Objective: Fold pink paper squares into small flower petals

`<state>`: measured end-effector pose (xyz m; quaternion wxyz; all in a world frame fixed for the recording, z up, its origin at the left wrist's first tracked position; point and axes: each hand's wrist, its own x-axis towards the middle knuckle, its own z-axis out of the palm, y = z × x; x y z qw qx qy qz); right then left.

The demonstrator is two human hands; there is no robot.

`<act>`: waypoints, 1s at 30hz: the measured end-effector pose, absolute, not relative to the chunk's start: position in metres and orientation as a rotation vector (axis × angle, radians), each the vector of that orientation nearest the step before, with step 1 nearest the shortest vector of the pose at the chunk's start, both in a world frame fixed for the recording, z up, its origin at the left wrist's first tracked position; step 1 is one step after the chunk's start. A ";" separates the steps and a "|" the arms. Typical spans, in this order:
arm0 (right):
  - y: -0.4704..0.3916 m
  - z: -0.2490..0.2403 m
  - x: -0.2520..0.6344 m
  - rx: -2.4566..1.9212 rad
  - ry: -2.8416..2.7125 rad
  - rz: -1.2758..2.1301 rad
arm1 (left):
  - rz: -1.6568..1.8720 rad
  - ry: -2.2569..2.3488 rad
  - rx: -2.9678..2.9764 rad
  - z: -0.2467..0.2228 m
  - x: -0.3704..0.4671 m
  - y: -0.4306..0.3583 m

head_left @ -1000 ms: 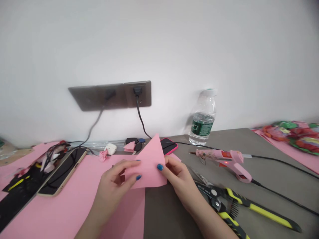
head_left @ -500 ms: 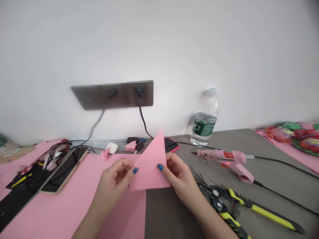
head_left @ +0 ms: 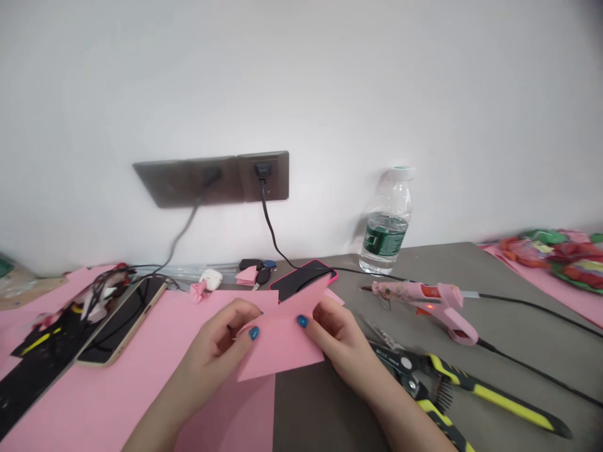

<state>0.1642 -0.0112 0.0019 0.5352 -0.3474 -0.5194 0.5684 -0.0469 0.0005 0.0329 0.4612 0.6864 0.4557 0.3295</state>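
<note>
A small sheet of pink paper (head_left: 282,348) is held up between my two hands, above the table. It is creased, and its upper part leans back while the lower part faces me. My left hand (head_left: 219,342) pinches its left edge, thumb in front and fingers curled behind. At the right edge my right hand (head_left: 342,339) grips it the same way, its thumb on the front face. The fingers behind the paper are partly hidden. Beneath lies a large pink sheet (head_left: 141,376), and just beyond the paper is a phone with a pink case (head_left: 301,279).
A pink glue gun (head_left: 424,301), its red light lit, lies at the right, with yellow-black pliers (head_left: 471,383) nearer me. A water bottle (head_left: 386,226) stands by the wall. Left are another phone (head_left: 122,323) and cables; a cord runs from the wall socket (head_left: 273,179).
The paper showed as a tall triangle; now its top has tipped down and back along a crease, uncovering the phone behind. My hands keep their hold and have barely shifted.
</note>
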 end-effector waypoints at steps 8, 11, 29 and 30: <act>-0.007 0.001 0.168 -0.707 -1.271 1.207 | 0.762 1.002 1.556 0.034 -0.055 0.001; -0.007 0.001 0.169 -0.757 -1.354 1.112 | 0.733 1.081 1.542 0.034 -0.051 0.004; -0.006 -0.003 0.165 -1.015 -1.218 1.334 | 0.719 1.234 1.505 0.034 -0.049 0.005; -0.007 -0.003 0.166 -1.010 -1.198 1.358 | 0.707 1.236 1.505 0.035 -0.051 0.005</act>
